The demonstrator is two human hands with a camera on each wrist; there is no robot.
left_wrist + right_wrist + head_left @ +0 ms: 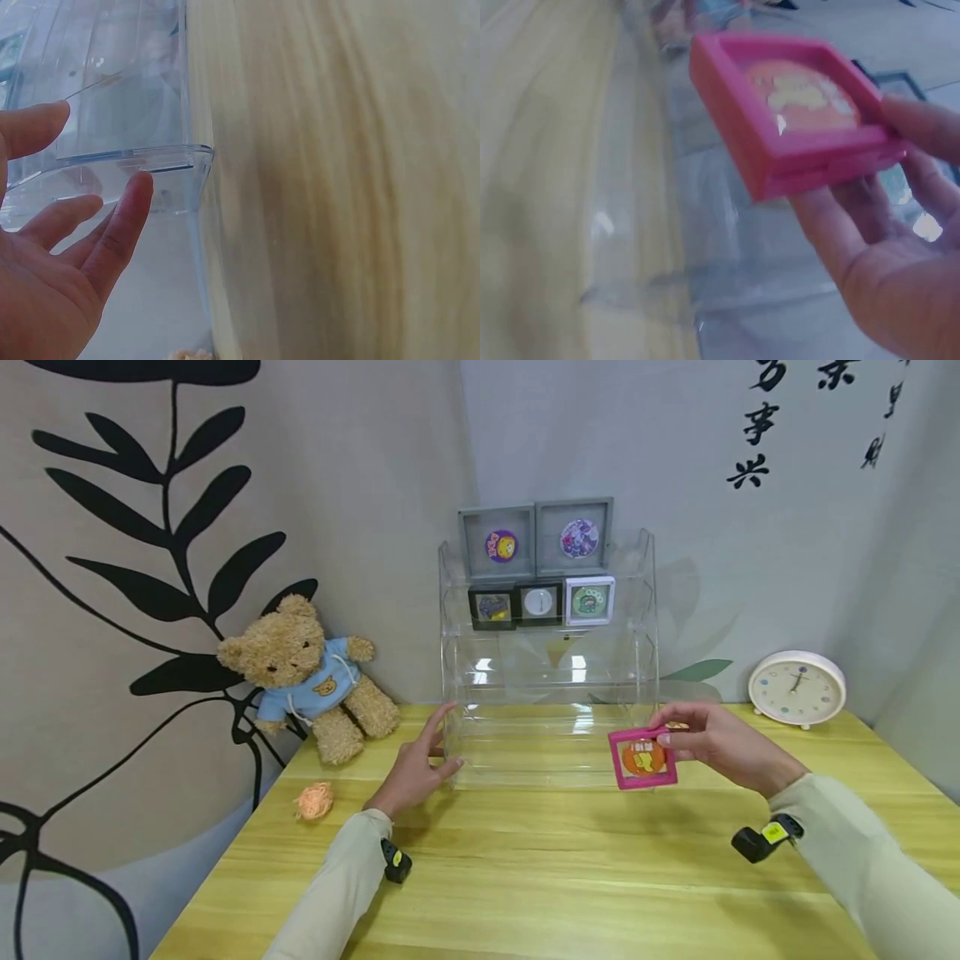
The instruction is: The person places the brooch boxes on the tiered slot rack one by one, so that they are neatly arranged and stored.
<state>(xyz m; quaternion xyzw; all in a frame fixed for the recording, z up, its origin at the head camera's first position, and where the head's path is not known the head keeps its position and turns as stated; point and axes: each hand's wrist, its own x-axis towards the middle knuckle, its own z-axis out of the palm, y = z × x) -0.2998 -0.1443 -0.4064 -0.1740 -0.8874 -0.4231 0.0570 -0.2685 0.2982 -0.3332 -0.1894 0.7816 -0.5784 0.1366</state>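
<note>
My right hand (708, 739) pinches a pink square display frame (619, 761) with an orange round badge inside, held in front of the lower right of the clear acrylic tiered rack (525, 777). In the right wrist view the pink frame (739, 135) is tilted, thumb on its face and fingers behind. My left hand (417, 768) is at the rack's left side, fingers spread around the side panel's edge; in the left wrist view its fingertips overlap the clear panel (120, 112). Two grey frames (573, 564) stand on the top tier. Below them sit two black frames (493, 625) and a white frame (590, 621).
A teddy bear (307, 668) in a blue hoodie leans on the wall at the left. Near it lies a small peach-coloured ball (314, 801). A white round clock (797, 688) stands at the back right of the wooden table (570, 885).
</note>
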